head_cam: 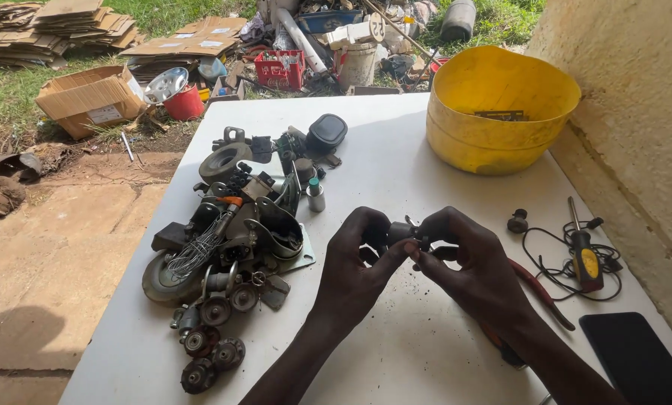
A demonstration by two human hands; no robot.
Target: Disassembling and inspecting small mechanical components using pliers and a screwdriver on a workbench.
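Head view shows both your hands meeting over the white table point(426, 352), and between them you hold a small dark metal part point(397, 233). Your left hand point(354, 259) is closed on the left end of this part, with the fingers curled over it and the thumb pressing from below. Your right hand point(467, 259) is closed on the right end, the fingertips point(413, 251) pinching it, so the two hands touch each other at the part. The part is lifted a little above the table; its exact shape I cannot tell, because the fingers cover most of it. Just to the left of your left hand lies a heap of dark scrap pieces point(238, 225): small wheels, brackets, a bundle of wire and a grey tyre-like wheel. Near the top of this heap stands a small silver cylinder with a green cap point(315, 195), and beyond it a black oval piece point(326, 132). Beyond your right hand, well apart, stands a big yellow bucket point(456, 142). To the right of your right hand lie a screwdriver with a yellow and black handle point(585, 255) on a thin black cable point(550, 274), and a small dark knob point(517, 222). Pliers with red handles point(542, 292) lie partly under your right wrist. A black flat phone point(636, 360) lies near the table edge, by your right forearm.
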